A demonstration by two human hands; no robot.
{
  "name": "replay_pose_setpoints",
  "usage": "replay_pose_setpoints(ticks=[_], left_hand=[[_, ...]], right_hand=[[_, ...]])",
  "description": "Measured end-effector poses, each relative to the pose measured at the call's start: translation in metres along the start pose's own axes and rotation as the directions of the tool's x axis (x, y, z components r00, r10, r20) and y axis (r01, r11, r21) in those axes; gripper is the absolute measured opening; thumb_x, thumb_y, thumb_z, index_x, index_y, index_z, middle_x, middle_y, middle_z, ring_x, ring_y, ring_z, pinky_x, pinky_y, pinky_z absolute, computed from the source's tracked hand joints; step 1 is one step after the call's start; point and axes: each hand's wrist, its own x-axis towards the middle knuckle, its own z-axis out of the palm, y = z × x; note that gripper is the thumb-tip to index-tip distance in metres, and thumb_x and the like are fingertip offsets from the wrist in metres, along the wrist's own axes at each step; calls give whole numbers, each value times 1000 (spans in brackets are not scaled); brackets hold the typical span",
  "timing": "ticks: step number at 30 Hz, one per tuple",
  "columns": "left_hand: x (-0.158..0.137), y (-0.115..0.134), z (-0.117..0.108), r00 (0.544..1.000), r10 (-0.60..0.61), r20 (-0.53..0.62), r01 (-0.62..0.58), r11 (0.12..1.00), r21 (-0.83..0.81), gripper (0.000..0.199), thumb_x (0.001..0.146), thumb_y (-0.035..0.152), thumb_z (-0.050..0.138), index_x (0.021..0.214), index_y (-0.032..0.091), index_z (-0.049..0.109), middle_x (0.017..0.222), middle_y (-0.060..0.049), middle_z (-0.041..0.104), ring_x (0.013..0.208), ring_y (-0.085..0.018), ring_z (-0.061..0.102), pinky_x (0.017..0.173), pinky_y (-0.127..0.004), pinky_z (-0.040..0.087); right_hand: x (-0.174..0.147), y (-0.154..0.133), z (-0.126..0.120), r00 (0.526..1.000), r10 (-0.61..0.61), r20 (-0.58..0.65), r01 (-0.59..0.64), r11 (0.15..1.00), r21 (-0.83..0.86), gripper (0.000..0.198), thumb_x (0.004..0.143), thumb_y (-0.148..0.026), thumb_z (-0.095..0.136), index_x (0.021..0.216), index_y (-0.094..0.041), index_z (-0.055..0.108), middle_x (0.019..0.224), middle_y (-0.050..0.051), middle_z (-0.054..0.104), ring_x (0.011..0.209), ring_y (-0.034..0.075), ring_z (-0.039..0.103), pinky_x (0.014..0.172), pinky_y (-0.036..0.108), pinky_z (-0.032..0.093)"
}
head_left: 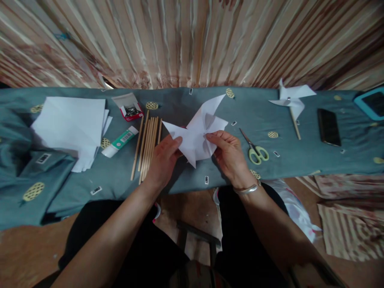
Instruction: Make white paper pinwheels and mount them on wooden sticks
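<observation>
A white paper pinwheel (195,138) with folded, pointed blades is held up above the cloth between both hands. My left hand (166,156) grips its left blade between thumb and fingers. My right hand (226,150) pinches it near the centre, the thumb close to a small spot at the middle; whether a pin is there I cannot make out. Several wooden sticks (149,144) lie just left of my left hand. Green-handled scissors (255,150) rest to the right of my right hand.
A stack of white paper (73,120), a glue stick (120,142) and an open box of pins (130,108) lie on the left of the green cloth (186,180). At the right are another pinwheel on a stick (294,100), a phone (329,127) and a blue-edged device (372,104).
</observation>
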Motion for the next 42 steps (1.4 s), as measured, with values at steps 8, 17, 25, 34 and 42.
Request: replay_pose_setpoints(ticks=[8, 17, 25, 34, 42], left_hand=[[-11, -4, -20, 952, 259, 161, -305, 823, 478, 52, 79, 12, 66, 127, 32, 66, 137, -4, 62, 114, -23, 66, 94, -34, 57], [4, -12, -26, 829, 400, 391, -544, 418, 727, 19, 83, 19, 72, 101, 26, 77, 116, -5, 71, 104, -20, 69, 95, -35, 58], [7, -20, -16, 950, 288, 123, -299, 715, 632, 9, 76, 31, 77, 79, 23, 80, 86, -3, 76, 83, -20, 70, 81, -34, 57], [7, -20, -15, 959, 270, 83, -246, 655, 714, 10, 72, 33, 77, 71, 23, 78, 68, 0, 71, 71, -18, 64, 70, -30, 49], [9, -21, -13, 966, 251, 52, -220, 706, 673, 10, 73, 30, 75, 70, 20, 77, 67, 0, 71, 63, -16, 63, 63, -28, 48]], right_hand=[[4, -2, -13, 999, 6, -35, -7, 1000, -28, 16, 61, -27, 82, 61, -25, 66, 66, -5, 69, 64, 14, 61, 71, 33, 52], [3, -1, -14, 999, -13, -32, 12, 999, -38, 17, 60, -27, 83, 61, -23, 66, 66, -5, 67, 62, 11, 56, 66, 28, 47], [-2, 5, -9, 994, -113, -12, 111, 990, -86, 13, 61, -25, 80, 62, -23, 67, 63, -5, 65, 57, 10, 52, 57, 25, 42], [-2, 3, -9, 993, -116, 0, 115, 986, -119, 11, 61, -24, 76, 63, -22, 65, 59, -6, 60, 52, 7, 46, 51, 23, 37], [-3, 2, -9, 994, -109, 24, 111, 984, -136, 11, 63, -24, 78, 64, -22, 68, 62, -6, 63, 56, 9, 50, 54, 24, 42]])
